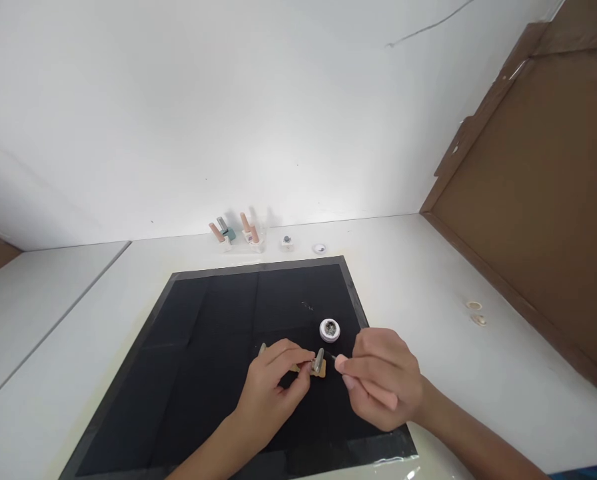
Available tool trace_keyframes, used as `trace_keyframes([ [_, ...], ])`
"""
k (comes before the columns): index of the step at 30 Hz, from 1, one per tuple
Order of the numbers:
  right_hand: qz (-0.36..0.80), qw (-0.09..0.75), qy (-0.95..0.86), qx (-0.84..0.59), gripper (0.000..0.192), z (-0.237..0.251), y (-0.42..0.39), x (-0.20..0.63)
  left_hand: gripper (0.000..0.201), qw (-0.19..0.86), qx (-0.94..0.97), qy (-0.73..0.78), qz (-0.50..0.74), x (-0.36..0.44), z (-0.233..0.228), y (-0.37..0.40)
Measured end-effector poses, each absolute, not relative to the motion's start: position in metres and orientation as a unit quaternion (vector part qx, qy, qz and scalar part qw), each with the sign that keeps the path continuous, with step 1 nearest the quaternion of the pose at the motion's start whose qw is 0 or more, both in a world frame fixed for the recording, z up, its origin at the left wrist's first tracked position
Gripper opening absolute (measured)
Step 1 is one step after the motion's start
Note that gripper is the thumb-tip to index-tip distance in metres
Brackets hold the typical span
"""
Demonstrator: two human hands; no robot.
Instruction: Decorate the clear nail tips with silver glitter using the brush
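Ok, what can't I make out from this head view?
- Tool tip by the right hand: too small.
- Contents of the small white jar: too small, blurred.
- Piece on the tan holder under the left hand: partly covered by fingers.
- Bottles at the wall: labels unreadable.

White work corner, brown panel on the right.

A plain white wall [228, 113] forms the back of the scene; a thin dark line [428, 27] crosses it near the top right. A brown board panel [543, 200] with a raised edge strip stands at an angle along the right side. The white table [428, 280] meets the wall in a straight seam, and a second white surface [33, 293] adjoins it at left. Light is even, with a brighter patch low on the wall.
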State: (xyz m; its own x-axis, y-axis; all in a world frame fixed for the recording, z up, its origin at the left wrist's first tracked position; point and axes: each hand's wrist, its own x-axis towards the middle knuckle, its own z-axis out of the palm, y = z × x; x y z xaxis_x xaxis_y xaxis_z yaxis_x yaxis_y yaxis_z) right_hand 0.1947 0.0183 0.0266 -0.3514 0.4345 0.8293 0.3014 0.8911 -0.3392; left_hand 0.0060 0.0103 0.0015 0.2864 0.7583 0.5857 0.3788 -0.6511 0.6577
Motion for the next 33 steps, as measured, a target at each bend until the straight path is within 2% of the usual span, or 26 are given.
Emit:
trace_keyframes([
  [5,-0.025,0.479,-0.862,-0.163,0.019,0.0283,0.0129,0.1923,0.017,0.169,0.787,0.37,0.464,0.0048,-0.0008,0.0097],
  [9,-0.04,0.475,-0.868,-0.139,0.016,0.0284,0.0097,0.1905,0.018,0.176,0.789,0.367,0.461,0.0054,0.0006,0.011],
  [16,-0.061,0.463,-0.874,-0.136,0.023,0.0216,0.0093,0.1907,0.02,0.192,0.797,0.35,0.453,0.006,0.0012,0.0089],
  [23,-0.093,0.528,-0.833,-0.138,0.017,0.0236,0.0132,0.1871,0.023,0.191,0.81,0.321,0.451,0.0054,0.0008,0.0068],
  [29,-0.135,0.511,-0.832,-0.17,0.012,0.0253,0.0153,0.1927,0.023,0.187,0.807,0.319,0.46,0.0039,-0.0013,0.0065],
  [33,-0.117,0.517,-0.829,-0.175,0.012,0.0283,0.0121,0.1934,0.021,0.186,0.8,0.333,0.462,0.0035,-0.0028,0.0069],
])
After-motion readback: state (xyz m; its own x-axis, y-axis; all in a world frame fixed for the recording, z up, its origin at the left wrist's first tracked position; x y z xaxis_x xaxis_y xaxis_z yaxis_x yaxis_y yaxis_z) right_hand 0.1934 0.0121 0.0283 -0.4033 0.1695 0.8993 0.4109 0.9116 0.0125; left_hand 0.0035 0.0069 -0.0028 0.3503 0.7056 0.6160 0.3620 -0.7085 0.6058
